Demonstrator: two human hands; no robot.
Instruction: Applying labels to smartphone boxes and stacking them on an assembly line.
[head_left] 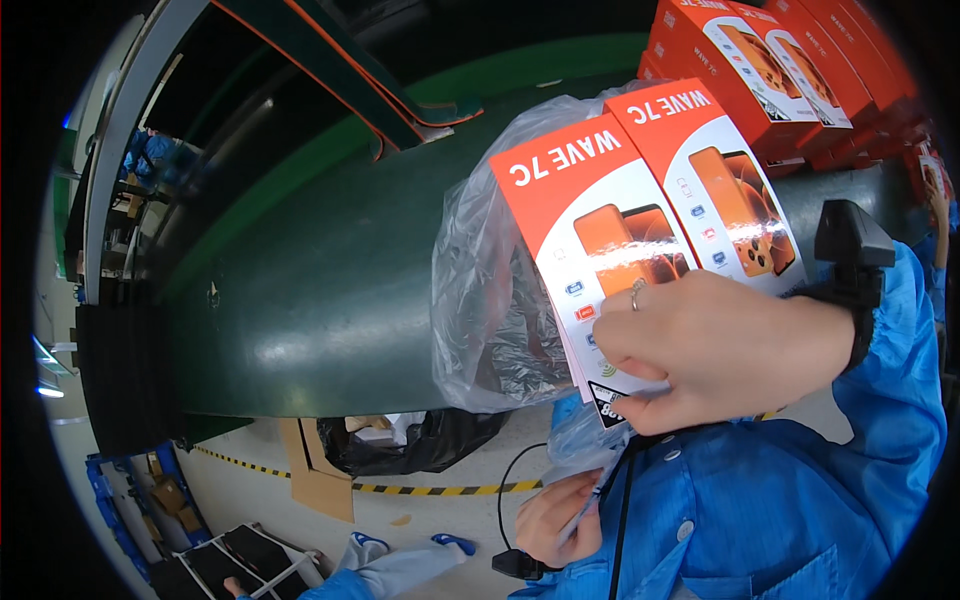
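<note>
Pinching a gathered fold of clear plastic film (582,440) in curled fingers, the left hand (560,520) sits low, close to the shiny blue jacket (730,510). The right hand (735,345), wearing 1 ring and a black wrist-mounted device (852,238), lies palm down over 2 flat orange-and-white cardboard packages (610,230) printed with phone pictures. Its fingers are bent and its thumb lies at the near edge of the left package; I cannot tell how firmly it grips. The 2 packages lie side by side, aslant, over a crumpled translucent plastic bag (465,300), which spreads out to their left on the dark green tabletop (320,300).

Below the table's near edge are a black plastic bag (420,445) and a brown cardboard flap (315,475), near yellow-and-black floor tape (440,489). Beyond the packages, at upper right, stand stacked orange boxes (760,70). Across the table, a green upright with orange edges (350,70) rises near the bag.
</note>
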